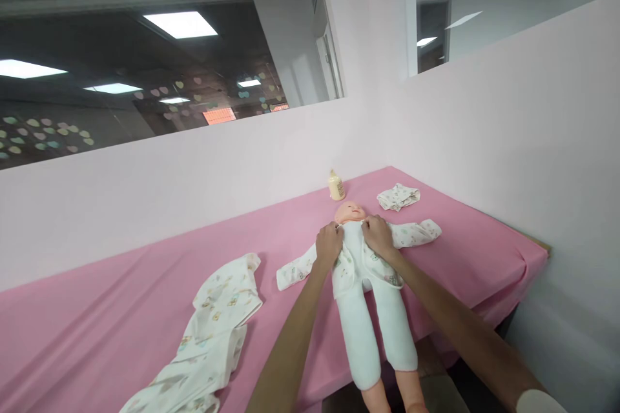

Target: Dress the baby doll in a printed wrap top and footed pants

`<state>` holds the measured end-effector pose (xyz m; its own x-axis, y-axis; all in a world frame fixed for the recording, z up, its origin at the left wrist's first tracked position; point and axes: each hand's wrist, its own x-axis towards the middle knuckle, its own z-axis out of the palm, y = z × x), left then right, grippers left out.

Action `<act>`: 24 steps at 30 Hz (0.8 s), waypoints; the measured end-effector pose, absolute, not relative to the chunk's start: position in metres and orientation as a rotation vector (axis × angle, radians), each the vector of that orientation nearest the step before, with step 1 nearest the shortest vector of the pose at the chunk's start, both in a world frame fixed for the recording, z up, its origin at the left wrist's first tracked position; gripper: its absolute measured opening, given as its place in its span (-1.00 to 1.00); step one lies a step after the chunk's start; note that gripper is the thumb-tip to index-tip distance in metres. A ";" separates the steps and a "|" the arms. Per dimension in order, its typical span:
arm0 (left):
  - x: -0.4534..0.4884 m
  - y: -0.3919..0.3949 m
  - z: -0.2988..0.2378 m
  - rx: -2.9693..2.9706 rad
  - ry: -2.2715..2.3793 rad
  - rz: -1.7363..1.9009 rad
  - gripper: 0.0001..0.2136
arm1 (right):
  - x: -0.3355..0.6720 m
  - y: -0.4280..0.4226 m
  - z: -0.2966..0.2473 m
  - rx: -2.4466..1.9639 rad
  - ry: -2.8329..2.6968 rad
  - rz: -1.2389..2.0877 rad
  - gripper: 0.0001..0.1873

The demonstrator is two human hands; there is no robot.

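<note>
A baby doll (pixel 364 258) with a white cloth body lies on its back on the pink-covered table (pixel 281 226), its legs reaching past the front edge. It wears a white printed baby jacket (pixel 345 269), open at the front, with both sleeves spread outward. My left hand (pixel 329 242) is closed on the jacket's edge near the doll's neck. On the other side of the chest, my right hand (pixel 378 234) grips the opposite front edge. The fingertips of both hands are partly hidden.
Printed baby clothing (pixel 217 303) lies spread at the left. Behind the doll's head stands a cream-coloured bottle (pixel 336 186). A folded printed cloth (pixel 398 196) rests at the back right. White walls (pixel 194 174) with windows border the table's back and right side.
</note>
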<state>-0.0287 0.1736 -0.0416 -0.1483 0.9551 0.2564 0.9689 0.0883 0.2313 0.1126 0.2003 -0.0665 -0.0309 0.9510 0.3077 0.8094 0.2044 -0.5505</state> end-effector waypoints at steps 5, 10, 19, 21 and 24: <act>-0.030 0.177 -0.048 -2.030 -2.264 -0.671 -0.73 | 0.118 0.212 -0.075 -1.522 -1.851 0.358 -0.75; -0.032 0.178 -0.055 -2.048 -2.227 -0.769 -0.71 | 0.131 0.219 -0.079 -1.440 -1.900 0.411 -0.75; -0.035 0.178 -0.064 -2.046 -2.212 -0.924 -0.68 | 0.149 0.223 -0.080 -1.458 -1.822 0.443 -0.90; -0.035 0.177 -0.065 -2.049 -2.203 -0.954 -0.70 | 0.147 0.223 -0.075 -1.473 -1.752 0.426 -0.87; -0.036 0.176 -0.066 -2.056 -2.178 -0.993 -0.71 | 0.141 0.222 -0.067 -1.440 -1.664 0.445 -0.76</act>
<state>-0.0357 0.1762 -0.0660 -0.1509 0.9039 0.4001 0.8951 -0.0468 0.4434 0.1413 0.2220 -0.0669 0.0438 0.9270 0.3726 0.6177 0.2680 -0.7393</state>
